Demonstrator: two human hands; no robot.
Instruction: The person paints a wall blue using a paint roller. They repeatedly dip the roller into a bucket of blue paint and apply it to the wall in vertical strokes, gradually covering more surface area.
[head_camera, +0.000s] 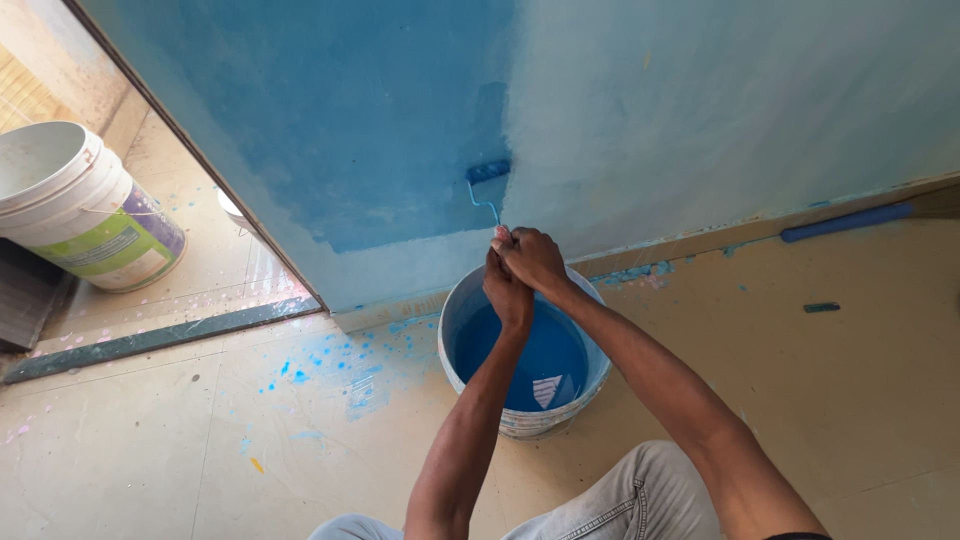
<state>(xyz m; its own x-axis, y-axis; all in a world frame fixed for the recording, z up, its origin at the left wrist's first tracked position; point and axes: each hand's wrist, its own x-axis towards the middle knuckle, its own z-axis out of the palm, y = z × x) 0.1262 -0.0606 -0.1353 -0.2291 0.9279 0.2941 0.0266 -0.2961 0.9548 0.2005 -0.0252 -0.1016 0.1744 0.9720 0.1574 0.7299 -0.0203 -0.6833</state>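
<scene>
Blue paint covers the left part of the wall (380, 120), darker and fresh, while the right part stays pale and thinly coated. Both of the person's hands meet low on that wall, one stacked on the other. The right hand (533, 258) sits on top, its fingers curled tight and pressed together around the handle of a roller (487, 172). The left hand (507, 290) grips just beneath it, fingers likewise wrapped shut on the same handle, which the fists hide almost entirely. Up from the fingers runs a thin bent wire, and the blue sleeve of the roller lies flat against the wall just above them, at the edge where dark paint meets pale.

Directly below the fingers stands a bucket (455, 310) of blue paint, white-rimmed, close against the wall. Left of the fingers and lower, blue splatter (340, 365) dots the tan floor (850, 400). Farther left, past a dark threshold strip, a big white pail (75, 205) with a green label stands well apart. Right of the fingers, along the base of the wall, lies a long blue tube (848, 221), and a small dark scrap (821, 307) rests on the floor near it. Nearest me, the person's grey trouser knees show beneath the forearms.
</scene>
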